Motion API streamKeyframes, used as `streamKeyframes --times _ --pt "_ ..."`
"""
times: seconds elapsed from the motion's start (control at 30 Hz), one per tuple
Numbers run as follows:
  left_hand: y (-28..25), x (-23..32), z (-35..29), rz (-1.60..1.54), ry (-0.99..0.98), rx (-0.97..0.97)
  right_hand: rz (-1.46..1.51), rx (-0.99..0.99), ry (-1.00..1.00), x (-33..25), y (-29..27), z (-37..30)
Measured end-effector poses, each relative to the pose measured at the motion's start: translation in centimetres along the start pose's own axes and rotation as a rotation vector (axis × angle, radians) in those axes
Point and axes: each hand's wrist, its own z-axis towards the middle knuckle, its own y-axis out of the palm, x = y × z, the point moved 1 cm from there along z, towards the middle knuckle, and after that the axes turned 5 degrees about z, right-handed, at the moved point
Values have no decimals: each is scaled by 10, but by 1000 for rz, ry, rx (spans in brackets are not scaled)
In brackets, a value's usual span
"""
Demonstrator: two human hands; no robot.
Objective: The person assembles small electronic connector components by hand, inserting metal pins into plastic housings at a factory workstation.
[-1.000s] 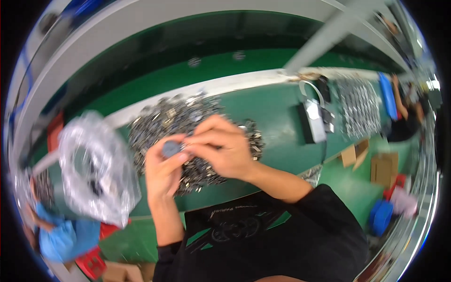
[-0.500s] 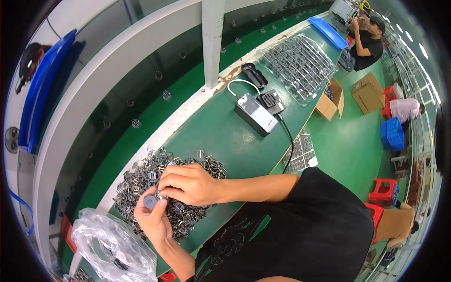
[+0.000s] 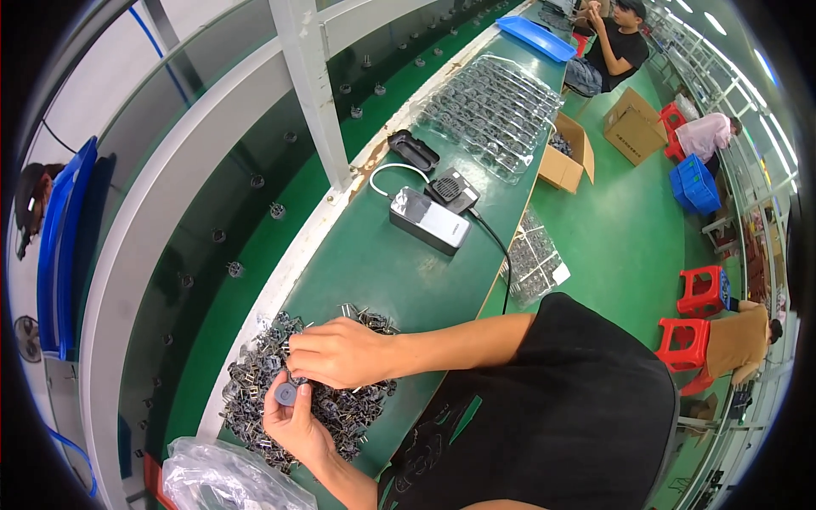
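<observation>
My left hand (image 3: 297, 425) holds a small grey round cap (image 3: 286, 394) between thumb and fingers, its flat face turned upward. Right beside it, my right hand (image 3: 340, 353) has its fingers bent and pressed together at the cap's edge. A bit of something shiny shows between the two hands, but my fingers hide most of it. Under and around both hands spreads a heap of small dark parts with silver metal prongs (image 3: 353, 421) on the green tabletop (image 3: 340, 280).
Further along the table lie a grey-and-black power pack (image 3: 429, 221), a speaker-like black device (image 3: 453, 189), an open black case (image 3: 414, 150) and clear trays of parts (image 3: 493, 110). A plastic bag (image 3: 229, 480) is near left. Left runs a green conveyor (image 3: 255, 229); cartons (image 3: 636, 127) stand right.
My view has turned, so the table things sit further left and higher in the picture. Both hands stay together over the heap; the right fingers now cover more of the shiny piece.
</observation>
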Motion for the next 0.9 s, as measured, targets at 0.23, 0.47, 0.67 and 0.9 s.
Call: streamKeyframes --times 0.23,0.47,0.67,0.9 --pt "-2 13 -2 59 -2 -88 86 26 -119 0 -2 0" --pt "-11 21 11 148 -4 -71 189 -97 -127 -1 -8 5" --pt "-2 22 9 87 37 -243 231 -21 -13 0 -14 0" --pt "12 21 11 217 56 -164 1132 58 597 6 -12 6"
